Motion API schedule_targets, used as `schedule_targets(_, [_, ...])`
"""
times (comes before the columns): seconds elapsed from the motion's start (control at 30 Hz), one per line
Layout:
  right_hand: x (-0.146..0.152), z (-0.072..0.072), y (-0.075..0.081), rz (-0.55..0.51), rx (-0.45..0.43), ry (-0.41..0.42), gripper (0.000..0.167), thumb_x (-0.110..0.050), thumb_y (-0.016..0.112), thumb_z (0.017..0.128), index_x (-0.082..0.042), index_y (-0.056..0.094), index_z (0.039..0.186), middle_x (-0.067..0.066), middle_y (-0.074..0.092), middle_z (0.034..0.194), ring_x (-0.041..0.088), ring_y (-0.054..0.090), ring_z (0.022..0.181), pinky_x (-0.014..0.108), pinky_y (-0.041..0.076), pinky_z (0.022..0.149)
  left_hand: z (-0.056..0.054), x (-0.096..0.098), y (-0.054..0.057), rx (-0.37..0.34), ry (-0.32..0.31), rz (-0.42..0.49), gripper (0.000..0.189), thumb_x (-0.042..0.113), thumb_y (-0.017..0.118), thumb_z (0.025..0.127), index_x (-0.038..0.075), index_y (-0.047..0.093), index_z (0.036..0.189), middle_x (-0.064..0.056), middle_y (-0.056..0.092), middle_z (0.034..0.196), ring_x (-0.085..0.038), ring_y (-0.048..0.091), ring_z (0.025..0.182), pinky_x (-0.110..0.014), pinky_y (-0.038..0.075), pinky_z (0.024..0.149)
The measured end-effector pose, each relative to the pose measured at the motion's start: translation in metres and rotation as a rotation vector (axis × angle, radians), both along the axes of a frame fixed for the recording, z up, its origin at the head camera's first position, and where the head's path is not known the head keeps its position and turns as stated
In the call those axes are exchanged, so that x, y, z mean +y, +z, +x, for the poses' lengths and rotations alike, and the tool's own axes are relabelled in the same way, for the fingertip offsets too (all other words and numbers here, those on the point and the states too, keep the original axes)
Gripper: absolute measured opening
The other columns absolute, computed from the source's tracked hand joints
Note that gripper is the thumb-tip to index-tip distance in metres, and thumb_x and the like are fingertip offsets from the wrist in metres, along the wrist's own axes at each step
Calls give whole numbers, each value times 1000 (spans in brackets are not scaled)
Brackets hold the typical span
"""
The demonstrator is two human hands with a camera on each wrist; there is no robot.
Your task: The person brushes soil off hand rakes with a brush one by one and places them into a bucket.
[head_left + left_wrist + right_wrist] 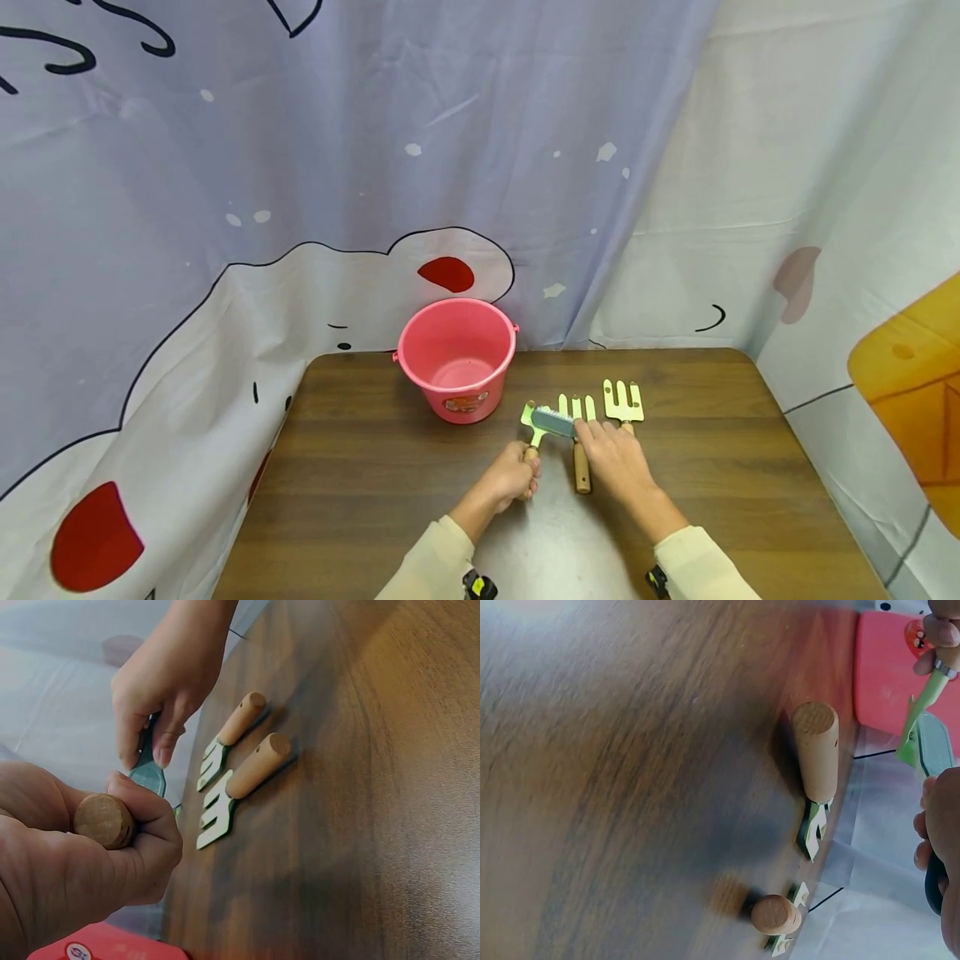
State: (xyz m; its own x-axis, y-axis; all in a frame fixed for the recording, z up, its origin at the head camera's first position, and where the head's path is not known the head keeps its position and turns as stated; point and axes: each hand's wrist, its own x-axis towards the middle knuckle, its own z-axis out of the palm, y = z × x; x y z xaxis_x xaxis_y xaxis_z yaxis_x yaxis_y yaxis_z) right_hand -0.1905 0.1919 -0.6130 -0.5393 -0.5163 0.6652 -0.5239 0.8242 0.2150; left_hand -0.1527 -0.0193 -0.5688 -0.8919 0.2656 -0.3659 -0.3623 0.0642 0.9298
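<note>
My left hand [512,473] grips the wooden handle of a garden hand tool [537,435], whose light green metal head points away from me; the exact head shape is hard to make out. In my right hand [617,460] is a brush [553,422] with a grey-green head, pale bristles and a dark handle [933,881]. The brush head lies against the tool's green head, as the right wrist view [934,742] also shows. Two green garden forks with wooden handles lie on the table: one fork [582,471] between my hands, another fork [623,403] beyond my right hand, which partly hides it.
A pink bucket [465,403] stands at the back of the brown wooden table [360,500], left of the tools. Behind the table hangs a printed curtain [525,167]. The table's right edge slopes down beyond the right forearm.
</note>
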Motion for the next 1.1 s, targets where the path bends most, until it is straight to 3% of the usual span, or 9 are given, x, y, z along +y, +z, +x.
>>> schedule_targets(0.13, [1, 2, 4, -8, 23, -14, 29, -11, 48, 90, -1, 70, 105, 8, 66, 77, 23, 57, 58, 28, 27, 50, -2, 1, 0, 7, 2, -14, 11, -4, 46, 102, -9, 48, 111, -5, 48, 77, -11, 44, 52, -16, 40, 41])
schedule_targets(0.3, [5, 4, 13, -51, 23, -4, 25, -10, 52, 91, 2, 69, 105, 9, 65, 77, 23, 59, 58, 30, 36, 47, -2, 1, -2, 10, 8, -22, 9, -3, 46, 103, -8, 47, 110, -5, 48, 77, -11, 44, 52, -16, 39, 42])
schedule_targets(0.43, [11, 3, 19, -116, 9, 1, 27, -16, 53, 97, 4, 68, 106, 10, 63, 76, 25, 59, 58, 34, 46, 43, -1, -1, -4, -7, 17, -30, 13, -3, 46, 103, -10, 45, 114, -6, 47, 76, -10, 43, 52, -15, 39, 42])
schedule_targets(0.6, [12, 3, 17, -139, -80, 40, 35, -25, 44, 108, 2, 67, 110, 9, 66, 81, 25, 63, 65, 38, 53, 49, -1, -2, -5, 7, 21, -24, 17, -4, 46, 103, -11, 44, 118, -5, 46, 76, -10, 43, 52, -15, 39, 42])
schedule_targets(0.7, [9, 5, 12, -129, -156, 57, 30, -25, 49, 105, -1, 65, 112, 9, 70, 87, 26, 66, 71, 37, 50, 52, -1, -1, -5, 13, 21, -33, 17, -4, 46, 102, -10, 45, 118, -4, 46, 77, -10, 43, 52, -15, 39, 42])
schedule_targets(0.77, [6, 6, 9, -122, -205, 65, 25, -22, 59, 99, -2, 65, 113, 8, 71, 91, 25, 67, 74, 36, 49, 54, 0, 0, -4, 9, 26, -31, 15, -4, 46, 102, -9, 45, 116, -4, 46, 77, -11, 43, 52, -15, 38, 41])
schedule_targets(0.9, [-1, 6, 3, -111, -267, 78, 30, -16, 76, 90, -4, 65, 115, 8, 74, 97, 24, 71, 80, 36, 57, 60, 1, 3, -4, 27, 18, -44, 13, -4, 47, 103, -7, 46, 115, -5, 47, 78, -11, 43, 52, -16, 38, 41])
schedule_targets(1.1, [-4, 5, -1, -118, -303, 59, 30, -13, 80, 87, -4, 65, 111, 7, 73, 93, 23, 69, 76, 36, 60, 61, 4, 5, -4, 49, 13, -48, 14, -3, 47, 103, -8, 46, 117, -6, 47, 79, -11, 43, 52, -17, 39, 42])
